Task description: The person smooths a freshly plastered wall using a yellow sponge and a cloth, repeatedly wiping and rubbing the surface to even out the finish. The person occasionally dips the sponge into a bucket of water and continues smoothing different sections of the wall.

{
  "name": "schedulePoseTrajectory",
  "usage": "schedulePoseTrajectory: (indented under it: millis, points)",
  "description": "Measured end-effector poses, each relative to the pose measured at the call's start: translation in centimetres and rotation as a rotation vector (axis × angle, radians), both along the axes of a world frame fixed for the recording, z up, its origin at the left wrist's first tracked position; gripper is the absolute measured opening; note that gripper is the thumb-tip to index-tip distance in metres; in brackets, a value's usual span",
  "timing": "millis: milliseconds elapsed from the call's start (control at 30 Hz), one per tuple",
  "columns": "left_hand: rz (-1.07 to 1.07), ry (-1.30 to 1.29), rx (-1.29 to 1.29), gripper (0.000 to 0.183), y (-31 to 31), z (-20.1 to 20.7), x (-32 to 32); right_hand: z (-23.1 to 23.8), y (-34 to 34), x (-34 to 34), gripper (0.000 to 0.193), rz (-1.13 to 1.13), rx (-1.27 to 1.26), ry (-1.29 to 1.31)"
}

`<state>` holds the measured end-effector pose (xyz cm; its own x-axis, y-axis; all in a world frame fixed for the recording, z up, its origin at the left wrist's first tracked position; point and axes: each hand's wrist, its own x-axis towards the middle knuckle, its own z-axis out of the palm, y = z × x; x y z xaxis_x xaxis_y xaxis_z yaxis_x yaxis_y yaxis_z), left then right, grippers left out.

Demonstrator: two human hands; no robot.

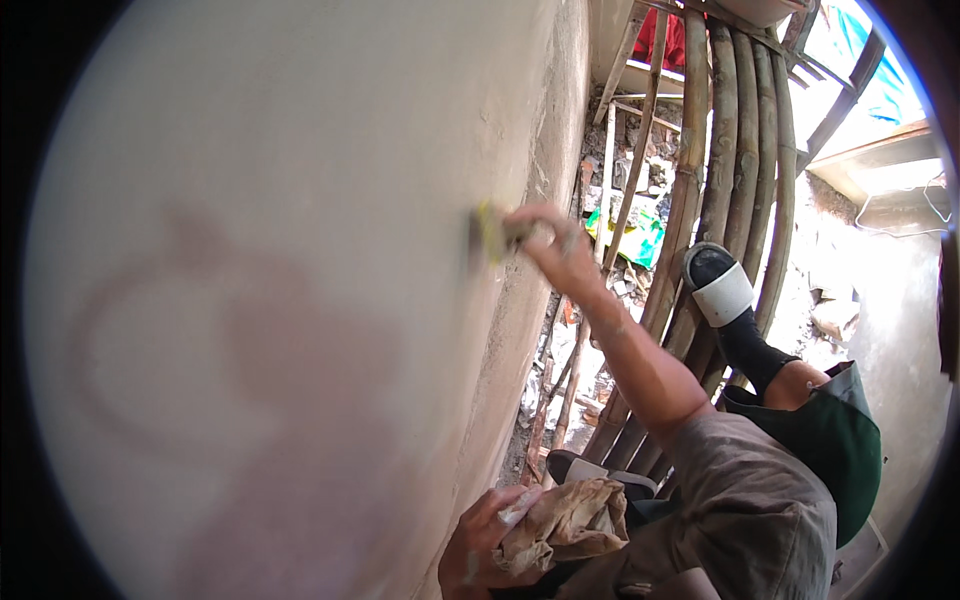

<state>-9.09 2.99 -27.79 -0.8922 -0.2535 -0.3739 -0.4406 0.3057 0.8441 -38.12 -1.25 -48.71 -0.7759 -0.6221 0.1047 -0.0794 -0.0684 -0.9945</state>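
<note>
My right hand (pixel 550 240) reaches out to the pale plastered wall (pixel 330 130). Its fingers are closed round a small hand tool (pixel 488 235) with a yellow edge and a dark face, blurred by motion. The tool is at the wall's surface, near the corner where the wall ends; its exact kind cannot be made out. Low in the view, close to my body, my left hand (pixel 482 545) grips a crumpled, stained beige cloth (pixel 568 525). White smears show on the fingers of that hand.
My sandalled feet (pixel 722 285) stand on bamboo poles (pixel 715 180) laid side by side. Rubble (pixel 640 180) and a green and yellow sack (pixel 640 235) lie below, visible through gaps. A red cloth (pixel 665 40) is at the far end. Another wall (pixel 900 330) rises on the right.
</note>
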Motion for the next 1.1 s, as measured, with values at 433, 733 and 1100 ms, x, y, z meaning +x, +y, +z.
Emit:
schedulePoseTrajectory:
  millis: [433,733,1100]
  points:
    - [-0.027,0.024,-0.049,0.079,0.2,0.0,1.5,1.4,-1.2,0.4,0.023,0.146,-0.001,0.133]
    - [0.013,0.053,-0.015,0.079,0.7,-1.1,2.9,1.6,-3.7,-0.5,0.019,-0.100,-0.041,0.067]
    - [0.020,-0.017,-0.041,0.068,1.6,0.8,0.8,0.5,-6.1,-7.3,0.031,-0.139,-0.142,-0.369]
